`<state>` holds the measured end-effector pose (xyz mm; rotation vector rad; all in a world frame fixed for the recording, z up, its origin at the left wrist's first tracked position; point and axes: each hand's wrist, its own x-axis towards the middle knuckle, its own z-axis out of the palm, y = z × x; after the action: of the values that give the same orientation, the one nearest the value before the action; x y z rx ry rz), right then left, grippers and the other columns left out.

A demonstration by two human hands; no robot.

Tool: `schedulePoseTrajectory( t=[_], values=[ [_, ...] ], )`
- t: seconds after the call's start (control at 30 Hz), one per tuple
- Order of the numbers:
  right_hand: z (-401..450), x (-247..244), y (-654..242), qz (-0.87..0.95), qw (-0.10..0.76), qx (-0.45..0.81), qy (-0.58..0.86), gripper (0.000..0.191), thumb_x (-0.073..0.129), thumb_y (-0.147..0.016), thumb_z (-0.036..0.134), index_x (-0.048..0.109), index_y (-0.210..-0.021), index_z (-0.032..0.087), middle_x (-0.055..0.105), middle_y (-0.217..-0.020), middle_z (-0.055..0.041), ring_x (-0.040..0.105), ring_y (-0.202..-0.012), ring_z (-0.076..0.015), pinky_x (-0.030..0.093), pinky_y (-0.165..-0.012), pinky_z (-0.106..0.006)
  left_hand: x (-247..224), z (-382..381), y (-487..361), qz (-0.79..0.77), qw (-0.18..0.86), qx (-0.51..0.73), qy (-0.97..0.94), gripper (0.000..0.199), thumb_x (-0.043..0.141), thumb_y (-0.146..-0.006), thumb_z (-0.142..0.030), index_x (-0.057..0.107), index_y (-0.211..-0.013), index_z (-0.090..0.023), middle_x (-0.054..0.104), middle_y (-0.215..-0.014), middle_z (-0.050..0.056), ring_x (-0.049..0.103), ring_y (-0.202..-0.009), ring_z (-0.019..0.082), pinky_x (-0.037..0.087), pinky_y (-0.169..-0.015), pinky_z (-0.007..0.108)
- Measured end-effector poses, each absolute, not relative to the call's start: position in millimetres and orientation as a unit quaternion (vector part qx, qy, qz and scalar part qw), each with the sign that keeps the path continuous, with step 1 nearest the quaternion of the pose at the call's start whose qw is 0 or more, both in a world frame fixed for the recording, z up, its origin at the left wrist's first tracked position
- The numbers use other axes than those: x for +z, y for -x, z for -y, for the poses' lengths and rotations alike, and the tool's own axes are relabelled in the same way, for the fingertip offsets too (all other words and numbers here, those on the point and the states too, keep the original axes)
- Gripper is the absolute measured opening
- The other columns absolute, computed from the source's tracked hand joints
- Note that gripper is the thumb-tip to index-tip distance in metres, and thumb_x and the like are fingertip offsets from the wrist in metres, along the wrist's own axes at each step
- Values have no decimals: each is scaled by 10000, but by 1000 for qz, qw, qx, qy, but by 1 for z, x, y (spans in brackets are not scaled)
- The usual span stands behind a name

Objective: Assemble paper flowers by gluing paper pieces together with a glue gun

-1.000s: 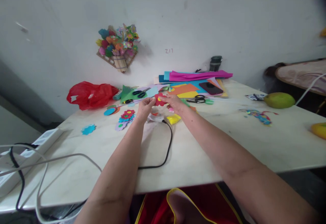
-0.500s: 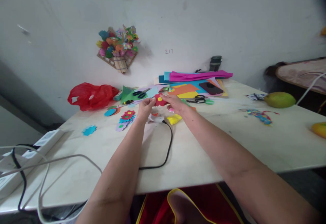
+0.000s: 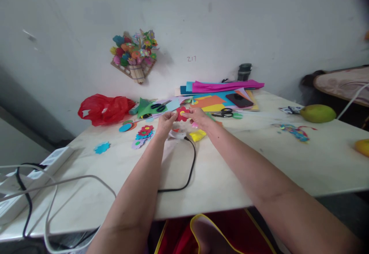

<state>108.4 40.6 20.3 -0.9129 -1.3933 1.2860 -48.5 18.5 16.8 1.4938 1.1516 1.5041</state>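
A red flower cutout with a yellow centre (image 3: 182, 114) is held up between my two hands above the table. My left hand (image 3: 167, 121) pinches its left edge, fingers closed. On the opposite edge, the closed fingers of my right hand (image 3: 198, 117) grip the same flower. Below the hands lie a yellow piece (image 3: 197, 135) and a white device joined to a black cable (image 3: 192, 161). Left of my left hand sits a pile of flower cutouts (image 3: 145, 131), red on top, with blue and lilac ones beneath.
Scissors (image 3: 160, 105) and black-handled scissors (image 3: 226, 112) lie behind, with coloured sheets (image 3: 209, 101) and a phone (image 3: 239, 100). A red plastic bag (image 3: 106, 109) is at the back left, a power strip (image 3: 52, 161) at the left edge, a green mango (image 3: 318, 113) at the right.
My right fingertips have shifted from over the flower's face to its right edge, leaving its yellow centre more visible. The rest of the view has barely moved.
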Motion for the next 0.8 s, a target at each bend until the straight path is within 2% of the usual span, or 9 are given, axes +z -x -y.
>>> schedulePoseTrajectory(
  t=[0.17, 0.43, 0.6, 0.8],
  values=[
    [-37, 25, -114, 579, 498, 542, 351, 363, 720, -640, 517, 640, -713, 170, 615, -655, 9, 482, -549, -88, 308, -468, -218, 16, -20, 50, -448, 357, 574, -586, 385, 720, -656, -493, 547, -574, -159, 493, -501, -20, 373, -445, 64, 254, -437, 227],
    [-38, 27, -111, 581, 509, 519, 367, 326, 787, -584, 431, 615, -653, 163, 573, -551, 15, 468, -464, -89, 319, -458, -236, 17, -17, 49, -446, 372, 524, -623, 383, 735, -635, -494, 573, -615, -147, 494, -510, -22, 379, -438, 61, 277, -436, 217],
    [-42, 25, -109, 583, 521, 499, 374, 276, 751, -641, 408, 616, -626, 167, 582, -540, 3, 484, -475, -99, 356, -477, -244, 20, -14, 49, -438, 388, 520, -622, 374, 741, -628, -488, 582, -612, -149, 523, -537, -6, 392, -450, 68, 277, -436, 224],
    [-48, 26, -112, 594, 541, 451, 388, 260, 700, -675, 413, 602, -610, 181, 571, -557, 17, 472, -503, -100, 334, -466, -235, 20, -16, 53, -433, 384, 530, -619, 363, 739, -634, -475, 568, -588, -158, 515, -530, -11, 405, -471, 76, 290, -462, 231]
  ],
)
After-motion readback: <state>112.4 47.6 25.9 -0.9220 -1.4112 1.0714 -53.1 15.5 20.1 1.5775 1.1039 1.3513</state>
